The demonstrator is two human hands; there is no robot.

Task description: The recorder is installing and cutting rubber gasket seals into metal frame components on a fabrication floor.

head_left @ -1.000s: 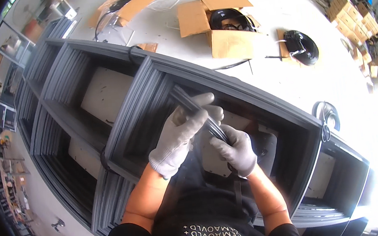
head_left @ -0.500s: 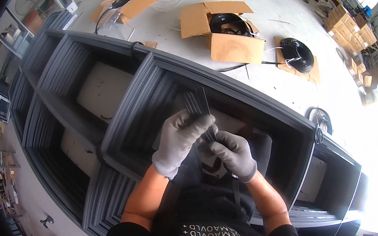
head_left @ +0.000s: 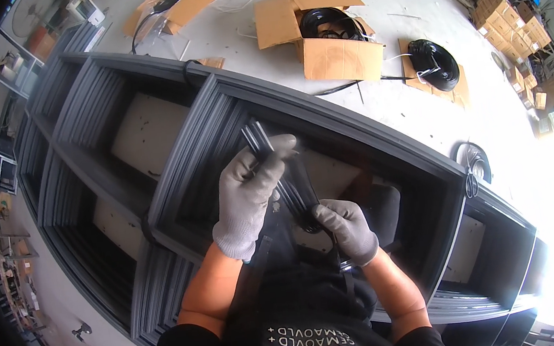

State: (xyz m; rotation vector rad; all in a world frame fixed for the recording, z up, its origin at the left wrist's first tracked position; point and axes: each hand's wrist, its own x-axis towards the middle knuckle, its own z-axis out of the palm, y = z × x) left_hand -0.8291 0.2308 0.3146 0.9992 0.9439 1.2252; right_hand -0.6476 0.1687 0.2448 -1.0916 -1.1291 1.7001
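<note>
A bundle of thin black strips (head_left: 294, 186) slants between my two gloved hands above the dark opening of a stacked frame. The upper end of the bundle is pinched in my left hand (head_left: 247, 194), and several strip tips stick out past the thumb. Lower and to the right, my right hand (head_left: 349, 230) is closed around the bundle's other end. Both hands wear grey-white knit gloves. Motion blurs the strips near the left fingertips, so single strips are hard to make out there.
Stacked grey frames (head_left: 180, 147) with open bays surround me. Beyond them on the floor are an open cardboard box (head_left: 344, 57) holding black coils, a black coil (head_left: 434, 65) on cardboard, and another box (head_left: 194, 7). Scissors (head_left: 471, 184) hang at the frame's right corner.
My left hand has tilted and shifted slightly left and up the strips. My hands are farther apart, with a longer stretch of bundle between them. The fanned strips are now closer together.
</note>
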